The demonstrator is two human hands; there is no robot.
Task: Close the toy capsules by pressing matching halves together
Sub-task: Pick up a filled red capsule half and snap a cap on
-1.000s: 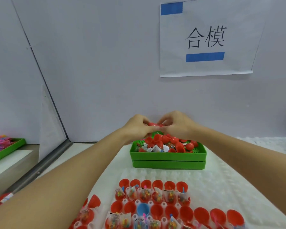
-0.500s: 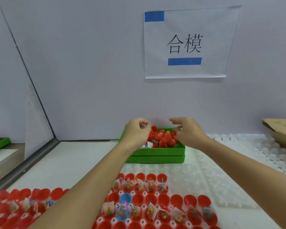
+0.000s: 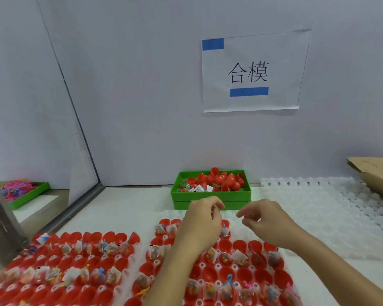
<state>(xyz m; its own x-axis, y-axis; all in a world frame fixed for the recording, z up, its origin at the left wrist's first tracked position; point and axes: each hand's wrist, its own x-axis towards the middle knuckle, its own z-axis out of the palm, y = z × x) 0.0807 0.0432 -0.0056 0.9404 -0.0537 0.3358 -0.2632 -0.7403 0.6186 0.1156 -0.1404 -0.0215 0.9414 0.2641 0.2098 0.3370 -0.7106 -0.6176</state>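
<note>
Right now the open red capsule halves [image 3: 239, 275] sit in rows in white holder trays [image 3: 217, 266] across the near part of the desk [image 3: 119, 208], many with a small clear packet of colourful toy bits [image 3: 227, 291] tucked inside. One tray lies straight ahead under the forearms and a second lies just beside it to the left, blurred at its near edge. Above the far rows of the middle tray the two hands hover close together but apart. The left hand [image 3: 200, 226] has its fingers curled inward, thumb near the fingertips; whether anything is pinched in that grip I cannot tell. The right hand [image 3: 266, 221] is loosely curled, thumb and forefinger drawn toward each other, and nothing shows between them.

Beyond the hands, against the wall, a green bin [image 3: 210, 194] holds a heap of loose red capsule pieces [image 3: 221, 180] with some white packets mixed in. To the right of the bin a bare white holder sheet [image 3: 332, 208] spreads over the desk, and a brown cardboard piece [image 3: 376, 173] lies at its far right edge. On the wall hangs a paper sign [image 3: 252, 71] with two characters and blue tape. Far left, past a partition, another green tray [image 3: 29, 194] holds pink and mixed-colour bits.
</note>
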